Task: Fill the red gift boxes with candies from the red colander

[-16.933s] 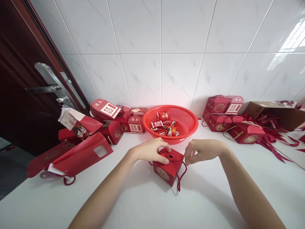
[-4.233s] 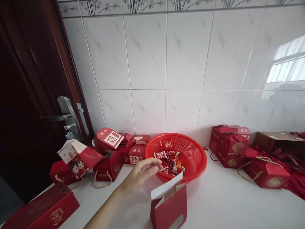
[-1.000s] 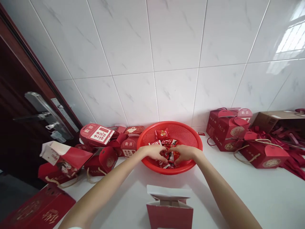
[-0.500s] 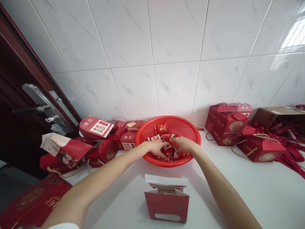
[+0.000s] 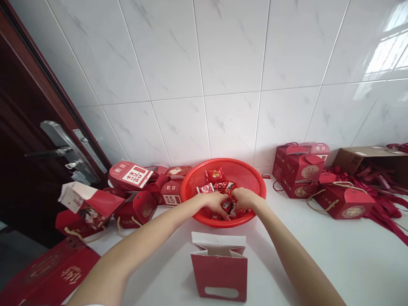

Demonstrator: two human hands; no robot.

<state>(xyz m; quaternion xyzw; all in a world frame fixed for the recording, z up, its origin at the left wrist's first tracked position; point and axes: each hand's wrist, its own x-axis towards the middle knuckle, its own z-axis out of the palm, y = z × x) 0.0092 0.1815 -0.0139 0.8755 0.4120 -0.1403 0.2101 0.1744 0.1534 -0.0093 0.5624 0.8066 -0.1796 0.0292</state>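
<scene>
A red plastic basket [image 5: 204,169] stands against the wall with several wrapped candies [image 5: 219,185] in its bottom. Both of my hands are inside it, close together. My left hand [image 5: 217,203] curves its fingers and thumb round some red-wrapped candies. From the other side my right hand [image 5: 245,198] has its bent fingers on the candies, with the tips partly hidden. Nearer to me stands a dark red paper box [image 5: 219,272], upright, its white-lined top unfolded and its front showing an oval slot.
Red gift boxes [image 5: 135,176] are piled left of the basket, a larger red box [image 5: 47,272] nearest me. More boxes [image 5: 299,165] stand at the right, beside red ribbons [image 5: 385,208] and a cardboard carton [image 5: 366,159]. A door handle [image 5: 60,146] is at the far left.
My hands have moved slightly nearer each other among the candies. The view has shifted a little, and the boxes and basket stand as before.
</scene>
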